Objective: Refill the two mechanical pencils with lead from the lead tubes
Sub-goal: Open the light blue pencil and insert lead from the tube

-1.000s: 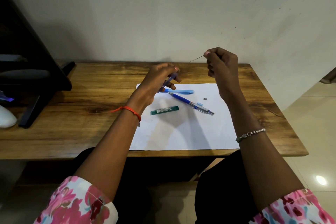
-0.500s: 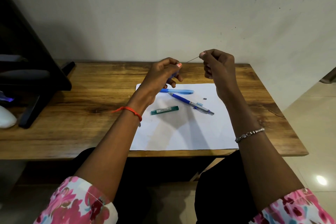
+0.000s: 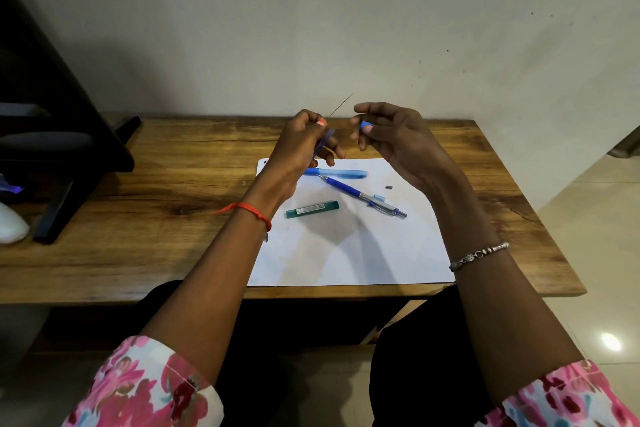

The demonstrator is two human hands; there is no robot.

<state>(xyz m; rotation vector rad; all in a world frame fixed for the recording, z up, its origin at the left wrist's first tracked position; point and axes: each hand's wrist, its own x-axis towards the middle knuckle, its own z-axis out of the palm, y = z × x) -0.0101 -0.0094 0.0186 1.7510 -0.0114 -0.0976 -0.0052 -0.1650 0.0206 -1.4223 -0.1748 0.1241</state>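
Note:
My left hand [image 3: 301,146] grips a translucent purple mechanical pencil [image 3: 323,144], tilted up to the right. A thin lead [image 3: 341,105] sticks out of its upper end, apart from my right hand [image 3: 391,142]. A small blue cap [image 3: 365,125] is pinched in my right hand's fingers, and its index finger is stretched out. On the white paper [image 3: 363,253] lie a blue mechanical pencil [image 3: 360,196], a light blue tube [image 3: 337,173] and a green lead tube [image 3: 311,209].
A tiny dark piece [image 3: 388,187] and a small pale blue cap [image 3: 379,198] rest on the paper by the blue pencil. The wooden table [image 3: 156,218] meets the wall at the back. A black stand [image 3: 69,149] sits on its left side.
My right hand brought the lead to the pencil in my left hand and let go of it. The lead now stands in the pencil's end, and both hands sit closer together.

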